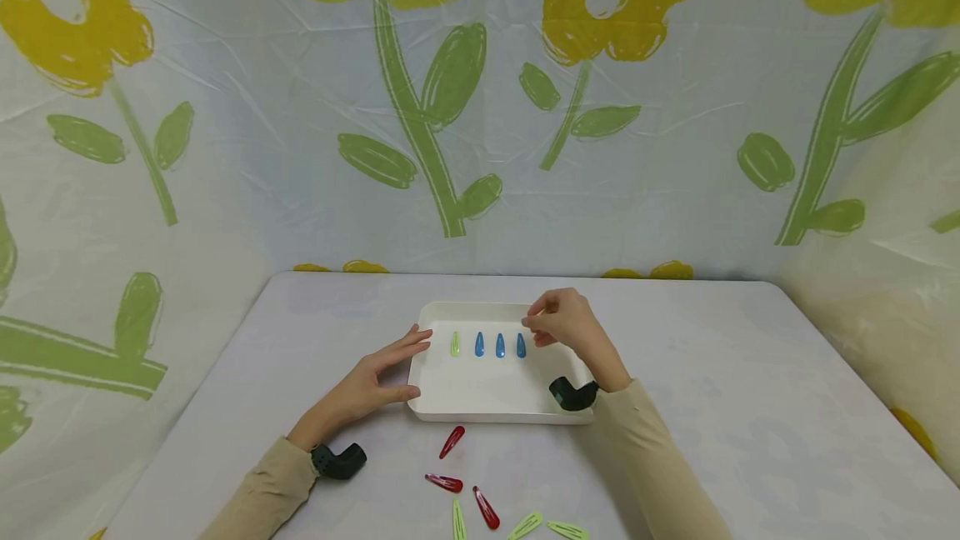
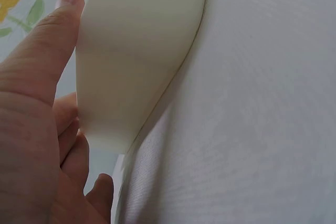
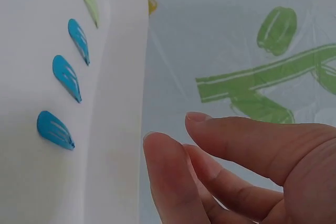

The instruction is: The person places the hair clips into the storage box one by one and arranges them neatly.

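A white tray (image 1: 495,390) holds one light green hair clip (image 1: 455,344) and three blue hair clips, the rightmost blue clip (image 1: 521,346) nearest my right hand. All of them stand in one row, narrow ends toward the back. My left hand (image 1: 378,373) rests at the tray's left side, thumb and fingers spread along the rim (image 2: 79,77). Over the tray's back right part is my right hand (image 1: 566,323), its fingers loosely bent. In the right wrist view a gap shows between thumb (image 3: 226,132) and index fingertip, with nothing in it.
In front of the tray lie three red hair clips, one red clip (image 1: 452,442) close to its front edge. Nearer still are three light green clips, one green clip (image 1: 525,525) among them. A flowered sheet (image 1: 300,190) hangs behind the white table (image 1: 712,407).
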Available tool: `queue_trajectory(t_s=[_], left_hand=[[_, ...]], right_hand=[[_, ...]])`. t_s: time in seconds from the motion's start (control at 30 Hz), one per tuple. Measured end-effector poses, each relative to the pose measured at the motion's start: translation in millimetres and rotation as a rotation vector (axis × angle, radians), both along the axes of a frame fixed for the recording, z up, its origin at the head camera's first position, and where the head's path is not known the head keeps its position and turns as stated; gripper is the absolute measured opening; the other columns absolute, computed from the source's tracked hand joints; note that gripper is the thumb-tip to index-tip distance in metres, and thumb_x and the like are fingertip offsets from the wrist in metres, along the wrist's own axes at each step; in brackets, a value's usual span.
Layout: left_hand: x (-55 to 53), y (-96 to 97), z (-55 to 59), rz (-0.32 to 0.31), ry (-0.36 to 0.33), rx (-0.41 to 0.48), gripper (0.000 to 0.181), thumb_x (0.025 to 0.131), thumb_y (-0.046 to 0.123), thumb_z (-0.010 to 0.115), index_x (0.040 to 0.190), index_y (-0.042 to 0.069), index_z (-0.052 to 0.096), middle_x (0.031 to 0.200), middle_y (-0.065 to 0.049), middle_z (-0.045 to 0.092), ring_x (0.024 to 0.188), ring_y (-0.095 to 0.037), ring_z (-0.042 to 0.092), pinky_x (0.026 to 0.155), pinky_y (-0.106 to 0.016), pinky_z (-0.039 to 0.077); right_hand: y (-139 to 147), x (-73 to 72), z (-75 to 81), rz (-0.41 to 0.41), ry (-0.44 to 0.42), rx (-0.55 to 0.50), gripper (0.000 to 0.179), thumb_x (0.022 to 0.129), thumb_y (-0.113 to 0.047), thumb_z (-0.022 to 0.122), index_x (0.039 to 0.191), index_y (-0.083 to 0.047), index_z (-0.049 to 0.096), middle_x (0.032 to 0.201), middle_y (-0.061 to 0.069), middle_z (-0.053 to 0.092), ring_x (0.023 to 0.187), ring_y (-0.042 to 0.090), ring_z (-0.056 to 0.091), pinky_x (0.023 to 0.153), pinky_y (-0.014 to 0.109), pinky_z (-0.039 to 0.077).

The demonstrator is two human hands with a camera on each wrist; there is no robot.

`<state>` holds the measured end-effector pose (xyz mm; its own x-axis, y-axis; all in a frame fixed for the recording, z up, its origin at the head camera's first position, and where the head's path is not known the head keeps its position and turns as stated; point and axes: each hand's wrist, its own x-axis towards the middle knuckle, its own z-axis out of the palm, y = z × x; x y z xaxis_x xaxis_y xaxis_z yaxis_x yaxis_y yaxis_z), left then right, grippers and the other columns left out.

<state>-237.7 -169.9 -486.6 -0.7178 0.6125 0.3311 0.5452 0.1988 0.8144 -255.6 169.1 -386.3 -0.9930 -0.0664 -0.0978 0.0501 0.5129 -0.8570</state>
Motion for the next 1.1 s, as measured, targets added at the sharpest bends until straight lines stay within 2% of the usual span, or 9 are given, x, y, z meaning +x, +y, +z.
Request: queue_trajectory(t_s=[0.27,0.5,0.67,0.87,1.1], left_hand=[[0.1,0.5,-1.7,0.018,-0.004,0.002,0.07,0.084,0.01,0.08,0.145,-0.001,0.047,0.158,-0.009,0.035,0.151,-0.029,0.015,0.115,-0.014,0.015],[-0.8,-0.9,-1.7,0.011,-0.003,-0.011,0.071,0.085,0.016,0.079,0.147,0.003,0.047,0.159,-0.003,0.035,0.151,-0.022,0.015,0.115,-0.016,0.015],[0.2,-1.1,-0.6,0.015,-0.002,-0.019,0.071,0.085,0.015,0.079,0.147,0.003,0.047,0.159,-0.003,0.034,0.151,-0.021,0.014,0.115,-0.015,0.014],[1.6,-0.3,-0.5,0.01,0.004,-0.006,0.07,0.086,0.014,0.079,0.147,0.001,0.046,0.159,-0.006,0.034,0.151,-0.024,0.014,0.115,-0.014,0.014],[2.3,0.9,-1.6,0.0,0.003,0.013,0.069,0.086,0.011,0.079,0.146,0.001,0.047,0.159,-0.009,0.035,0.151,-0.027,0.014,0.114,-0.014,0.014]], right_hand=[[-8,10.7,15.3,0.073,0.038,0.007,0.016,0.088,-0.011,0.076,0.094,0.002,0.069,0.08,0.015,0.07,0.06,0.02,0.067,0.062,0.035,0.06],[-16,22.6,28.8,0.157,0.054,0.064,0.012,0.088,-0.014,0.076,0.089,-0.003,0.071,0.075,0.013,0.069,0.058,0.02,0.064,0.064,0.04,0.06],[-22,33.9,39.9,0.236,0.072,0.056,0.01,0.088,-0.013,0.076,0.086,-0.004,0.071,0.073,0.011,0.068,0.057,0.021,0.063,0.059,0.034,0.058],[-23,48.6,52.3,0.319,0.108,0.033,0.008,0.087,-0.012,0.076,0.086,-0.005,0.07,0.071,0.007,0.066,0.057,0.02,0.062,0.059,0.035,0.057],[-24,66.0,58.0,0.398,0.133,0.068,0.006,0.087,-0.01,0.075,0.084,-0.008,0.07,0.069,0.001,0.065,0.057,0.02,0.061,0.057,0.033,0.055]])
